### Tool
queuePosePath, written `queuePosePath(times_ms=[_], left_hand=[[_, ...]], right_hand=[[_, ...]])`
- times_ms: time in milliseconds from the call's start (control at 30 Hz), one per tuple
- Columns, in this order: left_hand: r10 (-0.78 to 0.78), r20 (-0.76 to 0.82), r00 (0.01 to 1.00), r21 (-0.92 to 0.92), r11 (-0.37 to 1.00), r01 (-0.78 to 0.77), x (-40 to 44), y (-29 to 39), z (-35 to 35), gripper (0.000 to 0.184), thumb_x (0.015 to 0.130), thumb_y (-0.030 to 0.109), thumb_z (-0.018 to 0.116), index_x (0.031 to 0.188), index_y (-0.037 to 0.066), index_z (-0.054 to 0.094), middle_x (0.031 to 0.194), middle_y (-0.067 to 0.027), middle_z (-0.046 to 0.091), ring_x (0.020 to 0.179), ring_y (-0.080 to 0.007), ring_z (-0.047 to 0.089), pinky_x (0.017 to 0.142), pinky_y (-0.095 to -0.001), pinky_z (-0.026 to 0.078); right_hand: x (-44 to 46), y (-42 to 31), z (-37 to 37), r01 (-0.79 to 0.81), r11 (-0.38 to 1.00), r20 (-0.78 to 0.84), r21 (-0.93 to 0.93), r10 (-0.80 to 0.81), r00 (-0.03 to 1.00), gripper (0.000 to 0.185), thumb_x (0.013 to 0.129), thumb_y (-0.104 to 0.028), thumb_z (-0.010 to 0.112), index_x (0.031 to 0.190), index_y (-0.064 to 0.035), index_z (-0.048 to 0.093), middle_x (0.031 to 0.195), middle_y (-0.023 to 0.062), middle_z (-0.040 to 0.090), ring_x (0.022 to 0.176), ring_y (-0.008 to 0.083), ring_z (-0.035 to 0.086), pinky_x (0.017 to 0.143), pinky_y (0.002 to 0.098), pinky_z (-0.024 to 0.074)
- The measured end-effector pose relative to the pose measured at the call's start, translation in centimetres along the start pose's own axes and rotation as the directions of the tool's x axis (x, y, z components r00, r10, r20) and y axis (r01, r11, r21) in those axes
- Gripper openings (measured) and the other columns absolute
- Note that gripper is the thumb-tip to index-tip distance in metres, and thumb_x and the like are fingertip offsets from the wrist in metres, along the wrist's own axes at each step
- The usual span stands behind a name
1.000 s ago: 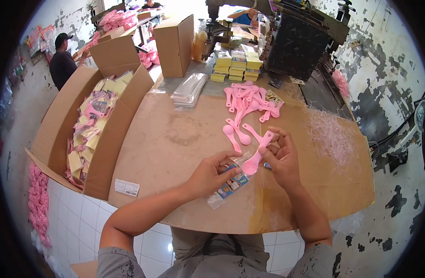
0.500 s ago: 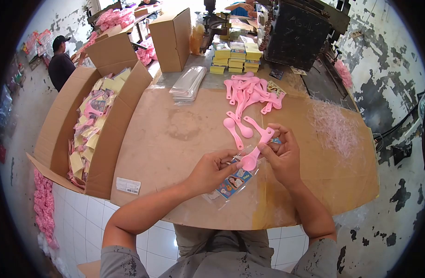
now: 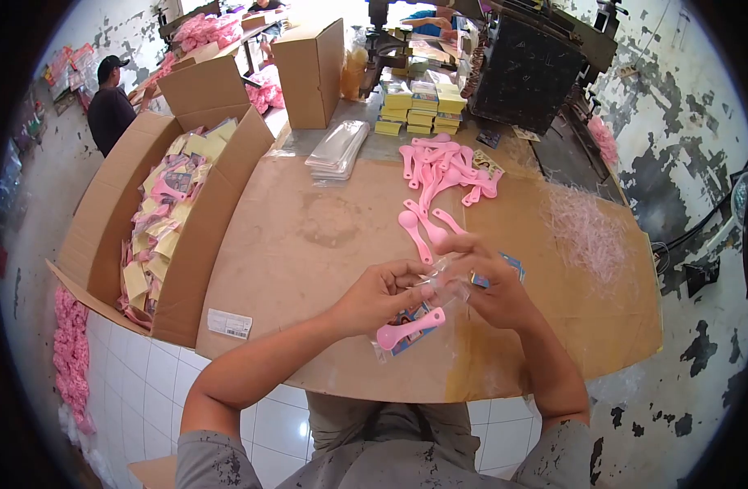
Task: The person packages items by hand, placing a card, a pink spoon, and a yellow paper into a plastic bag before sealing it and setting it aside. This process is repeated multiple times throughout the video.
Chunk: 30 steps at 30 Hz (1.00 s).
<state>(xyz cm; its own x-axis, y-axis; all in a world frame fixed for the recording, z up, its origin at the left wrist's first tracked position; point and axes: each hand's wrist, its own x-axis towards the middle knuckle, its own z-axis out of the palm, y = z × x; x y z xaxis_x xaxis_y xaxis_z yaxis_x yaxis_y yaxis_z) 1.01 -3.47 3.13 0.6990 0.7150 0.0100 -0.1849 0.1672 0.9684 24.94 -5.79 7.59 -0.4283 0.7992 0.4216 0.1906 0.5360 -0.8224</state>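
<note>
A pink measuring spoon (image 3: 410,329) lies over a blue printed card (image 3: 416,314) at the lower end of a clear plastic bag (image 3: 444,275). It seems to be inside the bag, though the film is hard to make out. My left hand (image 3: 383,295) pinches the bag just above the spoon. At the bag's upper end, my right hand (image 3: 486,285) has its fingers closed on the film, slightly blurred by motion. Blue card edges (image 3: 511,264) show beside and under that hand. Just beyond are loose pink spoons (image 3: 414,235), with a larger spoon pile (image 3: 443,171) behind.
To the left, an open carton (image 3: 215,216) holds many packed pieces. Flat clear bags (image 3: 338,151) lie near stacked yellow card bundles (image 3: 423,104). Plastic shreds (image 3: 590,232) lie at right. A black machine (image 3: 525,69) stands behind; a person (image 3: 110,106) is at far left.
The spoon has gone from between both hands to the lower end of the bag, over the card. My right hand has let go of it and now grips the bag's upper end.
</note>
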Motion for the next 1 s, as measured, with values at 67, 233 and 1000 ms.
queuePosePath(times_ms=[67, 233, 1000], left_hand=[[0.09, -0.016, 0.996, -0.092, 0.992, -0.091, -0.2, 0.3, 0.5, 0.038, 0.103, 0.015, 0.067, 0.137, 0.001, 0.057, 0.124, -0.0081, 0.07, 0.107, -0.0133, 0.068, 0.089, -0.029, 0.055], [0.517, 0.009, 0.856, 0.489, 0.744, -0.454, -0.4, 0.7, 0.2, 0.05, 0.097, 0.013, 0.073, 0.142, 0.003, 0.054, 0.139, -0.0113, 0.063, 0.122, -0.0213, 0.064, 0.101, -0.0379, 0.052], [0.377, -0.115, 0.919, 0.341, 0.884, -0.32, -1.9, 0.5, 2.0, 0.044, 0.103, 0.001, 0.061, 0.146, -0.002, 0.05, 0.098, -0.0088, 0.076, 0.088, -0.007, 0.067, 0.075, -0.024, 0.054]], right_hand=[[0.1, -1.3, -0.2, 0.057, 0.998, 0.091, -0.003, -0.057, 0.994, 0.014, 0.092, -0.001, 0.068, 0.103, -0.0064, 0.074, 0.13, 0.0086, 0.065, 0.129, 0.0243, 0.057, 0.106, 0.0399, 0.0449], [1.7, -8.1, -1.5, 0.378, 0.719, 0.177, -0.584, -0.341, 0.923, 0.012, 0.086, -0.005, 0.076, 0.097, -0.0088, 0.073, 0.107, 0.0069, 0.07, 0.114, 0.0249, 0.064, 0.096, 0.0404, 0.0487], [1.7, -5.4, 2.4, 0.237, 0.488, 0.032, -0.84, -0.391, 0.92, 0.024, 0.078, -0.011, 0.08, 0.101, -0.009, 0.072, 0.11, 0.0047, 0.066, 0.109, 0.0255, 0.063, 0.093, 0.0407, 0.0449]])
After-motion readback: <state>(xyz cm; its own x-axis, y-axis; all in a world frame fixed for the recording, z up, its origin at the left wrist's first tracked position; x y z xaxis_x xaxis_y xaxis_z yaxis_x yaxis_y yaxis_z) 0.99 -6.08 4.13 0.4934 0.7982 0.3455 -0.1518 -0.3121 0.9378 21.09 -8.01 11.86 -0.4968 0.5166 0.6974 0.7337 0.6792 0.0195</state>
